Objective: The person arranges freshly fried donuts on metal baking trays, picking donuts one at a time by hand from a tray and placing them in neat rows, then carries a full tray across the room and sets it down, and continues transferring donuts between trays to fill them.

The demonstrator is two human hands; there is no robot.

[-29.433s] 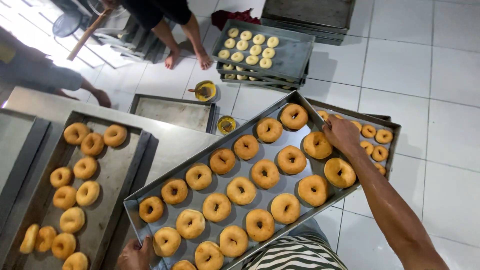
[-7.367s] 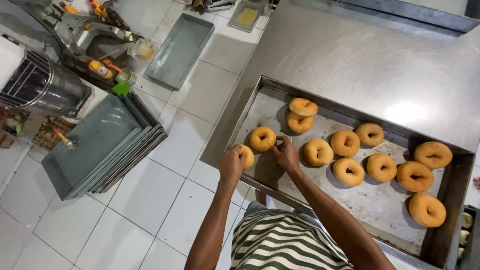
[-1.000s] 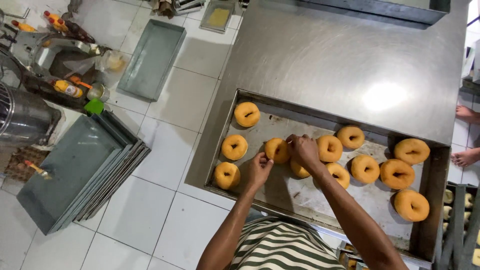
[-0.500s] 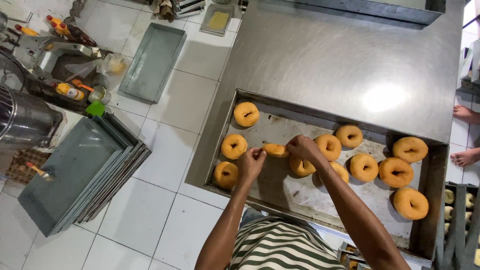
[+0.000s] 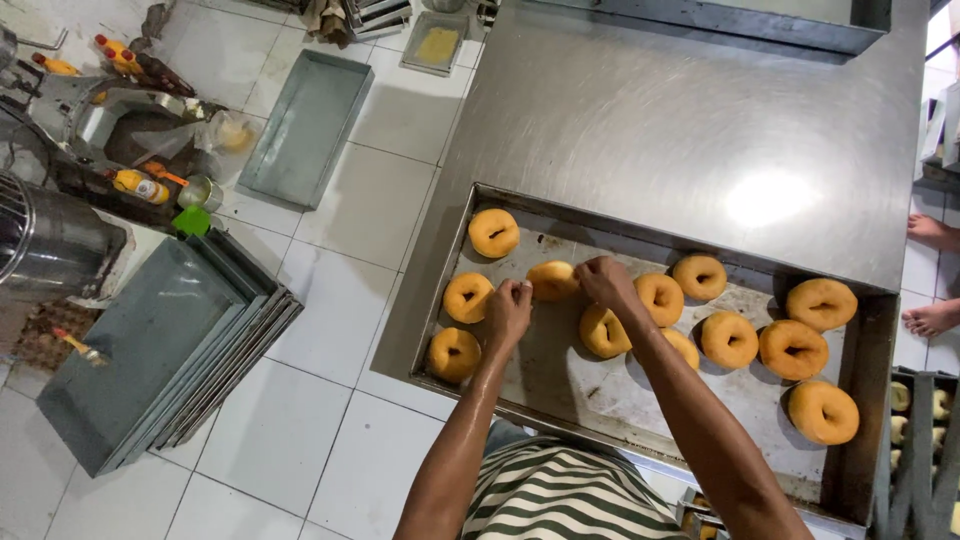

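Note:
A metal baking tray (image 5: 600, 390) lies on a steel table (image 5: 680, 110) and holds several golden doughnuts. Both hands pinch one doughnut (image 5: 550, 278) just above the tray's middle-left. My left hand (image 5: 507, 312) grips its left end and my right hand (image 5: 603, 281) its right end. Three doughnuts (image 5: 468, 297) sit in a column at the tray's left end. More doughnuts (image 5: 728, 338) crowd the right half, some partly hidden by my right forearm.
A stack of grey trays (image 5: 160, 350) lies on the white tiled floor at left, beside a metal drum (image 5: 50, 240) and sauce bottles (image 5: 140, 185). One empty tray (image 5: 305, 125) lies farther back. Another person's bare feet (image 5: 930, 275) show at the right edge.
Over the last second both hands lifted one doughnut off the tray and carried it slightly left, towards the column of three. The other doughnuts stayed put.

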